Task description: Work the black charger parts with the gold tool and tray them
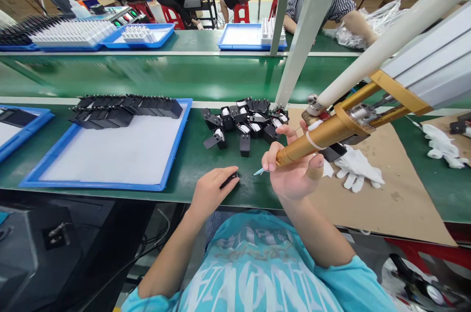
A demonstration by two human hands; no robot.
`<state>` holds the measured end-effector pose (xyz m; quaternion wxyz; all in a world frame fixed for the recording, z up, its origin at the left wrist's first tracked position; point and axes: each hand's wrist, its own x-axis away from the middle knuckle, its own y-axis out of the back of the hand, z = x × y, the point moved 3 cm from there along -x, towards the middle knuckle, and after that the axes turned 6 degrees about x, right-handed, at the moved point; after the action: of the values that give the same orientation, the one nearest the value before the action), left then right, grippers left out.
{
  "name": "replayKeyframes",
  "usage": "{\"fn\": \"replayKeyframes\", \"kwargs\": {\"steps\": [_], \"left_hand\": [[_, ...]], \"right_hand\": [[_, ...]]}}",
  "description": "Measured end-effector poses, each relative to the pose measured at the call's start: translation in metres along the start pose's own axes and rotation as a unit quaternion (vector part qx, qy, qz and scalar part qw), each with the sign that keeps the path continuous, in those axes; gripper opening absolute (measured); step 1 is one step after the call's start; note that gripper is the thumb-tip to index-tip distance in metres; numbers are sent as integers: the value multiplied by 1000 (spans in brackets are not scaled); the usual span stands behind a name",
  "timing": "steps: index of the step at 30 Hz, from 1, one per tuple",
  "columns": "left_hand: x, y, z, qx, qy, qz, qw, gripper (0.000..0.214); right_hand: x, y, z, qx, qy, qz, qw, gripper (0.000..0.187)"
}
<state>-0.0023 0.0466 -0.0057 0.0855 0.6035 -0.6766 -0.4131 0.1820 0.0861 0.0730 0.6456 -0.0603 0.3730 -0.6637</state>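
My left hand (pixel 214 187) rests on the green bench with its fingers closed around a small black case (pixel 228 180), mostly covered by the fingers. My right hand (pixel 290 179) is wrapped partly around the lower end of a gold cylindrical tool (pixel 312 143), the thumb standing out to the side. A pale blue pointed tip (pixel 259 171) shows past the right fingers, pointing toward the left hand; its join to the tool is hidden. Just beyond both hands lies a loose pile of black cases (pixel 245 128) with white parts inside, some with flaps open.
To the left, a blue-rimmed tray (pixel 164 155) holds rows of black cases (pixel 121 111). White gloves (pixel 358 167) lie on cardboard (pixel 401 204) at the right. A metal post (pixel 303 32) rises behind the pile. Across the bench, trays (pixel 239 47) hold white parts; several people sit there.
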Motion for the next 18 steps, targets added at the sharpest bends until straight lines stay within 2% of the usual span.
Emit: {"fn": "replayKeyframes", "kwargs": {"steps": [4,8,15,18], "left_hand": [[-2,-5,6,38,1,28,999,19],[-6,-8,9,90,-4,81,993,20],[-5,-9,14,-121,-38,156,980,31],[-5,-10,21,-127,-23,165,978,28]], "right_hand": [[1,1,1,6,-2,-9,1000,37],[1,3,1,14,-3,-21,1000,37],[0,6,2,1,0,-12,1000,33],[1,9,2,-5,2,-11,1000,32]]}}
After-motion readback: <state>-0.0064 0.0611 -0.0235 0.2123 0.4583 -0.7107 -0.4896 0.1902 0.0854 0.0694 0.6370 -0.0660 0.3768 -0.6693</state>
